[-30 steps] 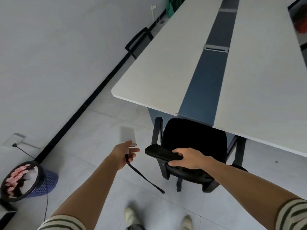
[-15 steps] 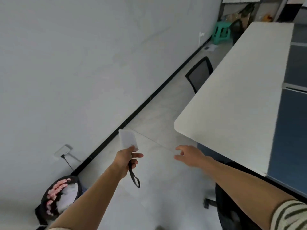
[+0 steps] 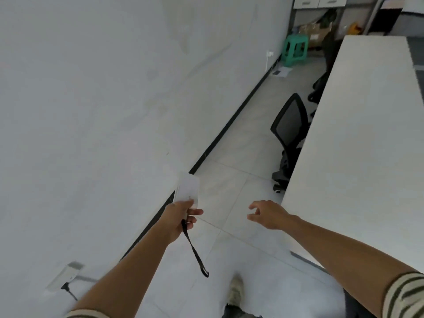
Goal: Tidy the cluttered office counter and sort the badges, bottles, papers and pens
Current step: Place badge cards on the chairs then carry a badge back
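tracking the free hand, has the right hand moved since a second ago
Yes: right hand moved left, from before the table end to beyond its corner.

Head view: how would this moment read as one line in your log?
left hand: grips white badge, black strap dangling | right hand: open, holds nothing, in air | setting: floor aisle beside white table
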{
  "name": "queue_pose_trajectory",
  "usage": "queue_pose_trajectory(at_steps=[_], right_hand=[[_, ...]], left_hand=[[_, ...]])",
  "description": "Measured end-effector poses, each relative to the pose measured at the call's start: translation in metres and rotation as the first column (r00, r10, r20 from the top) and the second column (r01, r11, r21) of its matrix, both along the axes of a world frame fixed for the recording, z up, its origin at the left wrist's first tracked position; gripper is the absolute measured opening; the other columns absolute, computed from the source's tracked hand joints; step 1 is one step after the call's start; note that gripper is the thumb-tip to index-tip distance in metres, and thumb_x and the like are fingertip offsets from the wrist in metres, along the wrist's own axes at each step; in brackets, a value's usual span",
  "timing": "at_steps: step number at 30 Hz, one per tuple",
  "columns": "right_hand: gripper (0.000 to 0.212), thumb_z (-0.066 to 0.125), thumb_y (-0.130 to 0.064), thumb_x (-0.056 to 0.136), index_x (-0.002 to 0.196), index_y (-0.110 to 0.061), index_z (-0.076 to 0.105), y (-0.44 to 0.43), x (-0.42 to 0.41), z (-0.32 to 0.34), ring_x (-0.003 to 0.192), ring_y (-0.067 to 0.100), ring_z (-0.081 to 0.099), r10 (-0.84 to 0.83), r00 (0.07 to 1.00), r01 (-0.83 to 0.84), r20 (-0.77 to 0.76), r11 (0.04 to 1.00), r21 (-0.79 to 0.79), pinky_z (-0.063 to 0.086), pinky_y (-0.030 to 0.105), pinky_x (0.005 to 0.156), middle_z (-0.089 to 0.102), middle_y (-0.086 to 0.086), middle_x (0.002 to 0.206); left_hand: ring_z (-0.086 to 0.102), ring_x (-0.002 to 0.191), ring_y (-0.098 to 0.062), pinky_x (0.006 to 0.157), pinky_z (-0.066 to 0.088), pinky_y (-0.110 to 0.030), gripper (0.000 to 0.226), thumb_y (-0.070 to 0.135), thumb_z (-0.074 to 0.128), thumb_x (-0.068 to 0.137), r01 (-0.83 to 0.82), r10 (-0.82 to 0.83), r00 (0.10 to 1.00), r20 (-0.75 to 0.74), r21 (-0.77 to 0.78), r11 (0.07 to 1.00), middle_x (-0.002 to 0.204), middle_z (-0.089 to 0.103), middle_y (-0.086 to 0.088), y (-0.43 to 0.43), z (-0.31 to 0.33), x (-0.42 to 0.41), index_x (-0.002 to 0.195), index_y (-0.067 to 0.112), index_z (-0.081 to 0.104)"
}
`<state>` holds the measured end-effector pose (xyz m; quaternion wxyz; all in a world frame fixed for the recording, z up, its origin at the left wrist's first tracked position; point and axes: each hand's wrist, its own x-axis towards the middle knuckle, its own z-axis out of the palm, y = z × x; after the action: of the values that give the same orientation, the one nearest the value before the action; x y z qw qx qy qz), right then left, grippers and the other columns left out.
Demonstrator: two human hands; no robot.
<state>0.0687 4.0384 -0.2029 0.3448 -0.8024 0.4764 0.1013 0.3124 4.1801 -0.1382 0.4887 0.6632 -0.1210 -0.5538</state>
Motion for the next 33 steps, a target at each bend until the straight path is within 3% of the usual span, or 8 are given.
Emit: queue_pose_trajectory(at_steps=[5,9,19,23,27,33], right_hand=[[0.050,0.055,-0.049,0.092,0.134,-0.023,0.052,-0.097,0.059,0.005,0.115,0.020,0.056,-0.079,0.997,0.079,-0.011,0.997,-0.007,0.045,0.032,0.096,0.059,0.002,0.130],[0.048,0.058,-0.047,0.091,0.132,-0.023,0.055,-0.154,0.096,0.011,0.114,0.020,0.058,-0.115,0.993,0.115,-0.013,0.993,0.006,0.043,0.028,0.091,0.060,0.001,0.129],[0.042,0.057,-0.045,0.092,0.128,-0.023,0.057,-0.310,0.136,-0.005,0.112,0.019,0.059,-0.354,0.935,0.354,-0.024,0.935,-0.019,0.047,0.030,0.094,0.061,-0.001,0.127],[0.040,0.056,-0.044,0.091,0.126,-0.024,0.058,-0.372,0.151,0.000,0.103,0.018,0.063,-0.509,0.860,0.508,-0.012,0.860,-0.055,0.053,0.030,0.085,0.063,-0.002,0.121],[0.038,0.054,-0.040,0.092,0.126,-0.024,0.058,-0.414,0.158,0.011,0.108,0.021,0.061,-0.633,0.774,0.630,0.010,0.769,-0.106,0.051,0.035,0.090,0.064,0.001,0.123],[0.048,0.056,-0.038,0.091,0.136,-0.023,0.048,-0.469,0.146,0.010,0.106,0.024,0.062,-0.773,0.633,0.753,-0.041,0.627,-0.200,0.053,0.035,0.083,0.063,0.003,0.122]], left_hand=[[0.048,0.049,-0.017,0.044,0.038,-0.025,0.018,0.014,0.058,0.094,0.031,-0.031,1.000,-0.006,-0.011,0.999,0.087,0.068,-0.024,-0.098,0.011,0.066,0.105,0.001,0.055],[0.046,0.047,-0.016,0.040,0.033,-0.022,0.015,0.016,0.058,0.093,0.077,-0.077,0.996,0.033,-0.002,0.997,0.088,0.070,-0.023,-0.170,0.018,0.108,0.100,0.003,0.055],[0.034,0.037,-0.011,0.033,0.019,-0.018,0.013,0.017,0.056,0.095,0.283,-0.289,0.954,0.083,0.078,0.956,0.076,0.066,-0.015,-0.379,-0.002,0.180,0.094,0.005,0.053],[0.034,0.041,-0.012,0.035,0.020,-0.019,0.012,0.018,0.057,0.094,0.402,-0.410,0.907,0.094,0.096,0.911,0.072,0.065,-0.012,-0.478,0.001,0.208,0.094,0.006,0.054],[0.033,0.040,-0.012,0.035,0.020,-0.018,0.012,0.016,0.058,0.094,0.519,-0.525,0.846,0.091,0.085,0.851,0.070,0.064,-0.012,-0.564,0.009,0.214,0.094,0.005,0.054],[0.036,0.039,-0.011,0.033,0.021,-0.018,0.011,0.017,0.058,0.094,0.639,-0.647,0.760,0.068,0.109,0.762,0.075,0.066,-0.014,-0.661,0.000,0.198,0.095,0.006,0.056]])
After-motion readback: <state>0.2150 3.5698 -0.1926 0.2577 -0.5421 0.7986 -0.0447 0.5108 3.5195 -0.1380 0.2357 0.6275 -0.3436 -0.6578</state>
